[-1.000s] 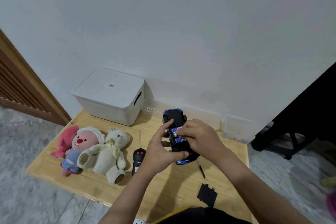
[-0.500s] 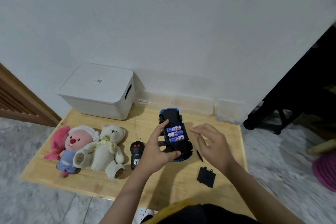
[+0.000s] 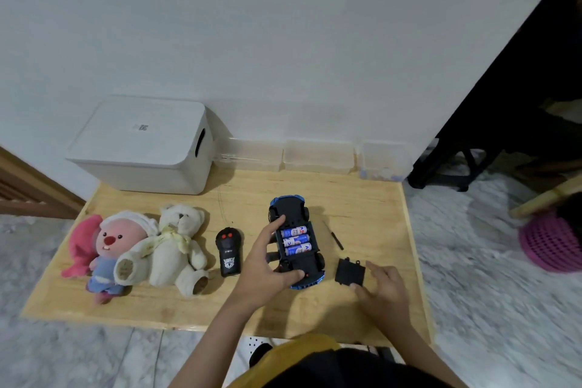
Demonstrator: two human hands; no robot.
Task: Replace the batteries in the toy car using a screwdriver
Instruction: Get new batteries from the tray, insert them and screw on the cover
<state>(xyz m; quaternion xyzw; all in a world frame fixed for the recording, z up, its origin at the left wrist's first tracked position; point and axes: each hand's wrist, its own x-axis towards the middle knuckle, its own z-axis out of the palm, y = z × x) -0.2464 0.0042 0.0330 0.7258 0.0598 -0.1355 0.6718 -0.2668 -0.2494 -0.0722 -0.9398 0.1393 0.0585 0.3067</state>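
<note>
Wooden table (image 3: pixel 362 205) by white wall (image 3: pixel 283 41). Left hand (image 3: pixel 264 268) grips upturned toy car (image 3: pixel 291 208); right hand (image 3: pixel 382 291) pinches battery cover (image 3: pixel 349 271).

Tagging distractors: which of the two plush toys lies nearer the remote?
The cream teddy bear: it lies just beside the black remote, while the pink-faced plush lies on the bear's far side.

A low wooden table (image 3: pixel 362 198) carries a white box (image 3: pixel 141 148) at its far left and clear containers (image 3: pixel 318 156) along the far edge. Nearer, from left to right, lie a pink plush toy (image 3: pixel 107 246), a teddy bear (image 3: pixel 170 249), a remote (image 3: pixel 228 252), an upturned toy car (image 3: pixel 296 242), a screwdriver (image 3: pixel 336 240) and a battery cover (image 3: pixel 348 271).
</note>
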